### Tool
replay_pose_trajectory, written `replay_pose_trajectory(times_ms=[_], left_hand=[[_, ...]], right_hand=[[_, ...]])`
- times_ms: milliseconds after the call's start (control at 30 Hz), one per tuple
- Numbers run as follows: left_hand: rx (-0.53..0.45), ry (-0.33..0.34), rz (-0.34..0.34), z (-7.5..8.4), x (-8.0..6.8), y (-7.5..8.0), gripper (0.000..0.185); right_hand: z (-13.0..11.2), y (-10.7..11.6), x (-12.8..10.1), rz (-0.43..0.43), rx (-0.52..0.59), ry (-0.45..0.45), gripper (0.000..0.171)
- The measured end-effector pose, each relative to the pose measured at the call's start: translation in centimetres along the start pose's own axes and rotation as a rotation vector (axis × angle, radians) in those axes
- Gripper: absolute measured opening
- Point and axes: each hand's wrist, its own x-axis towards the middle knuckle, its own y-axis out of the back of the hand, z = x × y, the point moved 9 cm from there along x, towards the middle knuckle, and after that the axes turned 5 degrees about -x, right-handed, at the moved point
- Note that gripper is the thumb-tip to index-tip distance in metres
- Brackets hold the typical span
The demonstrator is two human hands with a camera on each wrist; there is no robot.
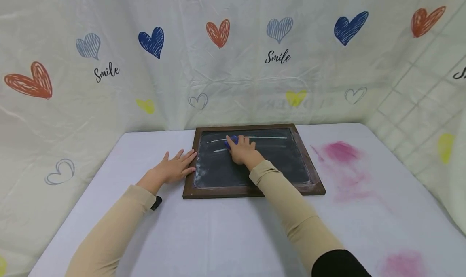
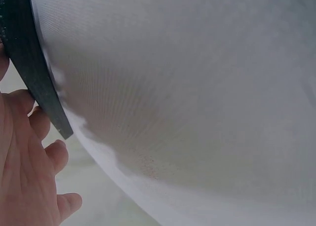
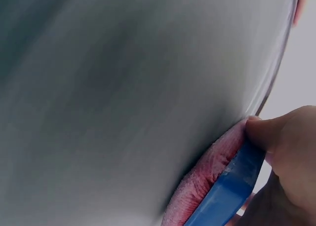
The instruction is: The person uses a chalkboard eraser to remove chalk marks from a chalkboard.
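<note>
A blue-backed, pink-felted eraser [image 1: 231, 140] presses flat on the wood-framed, chalk-streaked chalkboard [image 1: 255, 163].

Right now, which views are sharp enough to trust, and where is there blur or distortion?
Head view: evenly lit and sharp, with wide-angle bending at the edges; the chalkboard and both hands read clearly. Left wrist view: too close, the left hand and the chalkboard's frame are soft, the table cover is a pale blur. Right wrist view: the board is a smeared grey, only the blue eraser under the right hand is readable.
</note>
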Motion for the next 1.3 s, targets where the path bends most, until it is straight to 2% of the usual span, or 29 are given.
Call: replay_pose_trajectory(times_ms=[133, 267, 367, 500, 733, 967, 1300], left_hand=[[-0.004, -0.001, 0.006, -0.1, 0.0, -0.1, 0.068], [-0.012, -0.004, 0.007, -0.2, -0.1, -0.4, 0.068], [-0.014, -0.004, 0.003, -0.2, -0.1, -0.5, 0.068], [-0.012, -0.009, 0.007, -0.1, -0.1, -0.4, 0.068], [-0.015, -0.011, 0.009, -0.1, 0.1, -0.5, 0.068], [-0.016, -0.011, 0.011, -0.2, 0.1, -0.5, 0.068], [-0.007, -0.012, 0.021, 0.0, -0.1, -0.2, 0.068]], right_hand=[[-3.8, 0.1, -0.3, 0.018, -0.033, 0.038, 0.058], [-6.7, -0.3, -0.6, 0.002, -0.073, 0.112, 0.059], [-7.4, -0.5, -0.6, -0.009, -0.108, 0.14, 0.06], [-6.7, -0.5, -0.6, -0.019, -0.132, 0.158, 0.061], [-2.7, -0.2, -0.8, -0.079, -0.126, 0.136, 0.062], [2.9, -0.3, -1.0, -0.109, -0.064, 0.065, 0.063], [11.4, 0.0, -2.6, -0.107, -0.041, 0.03, 0.065]])
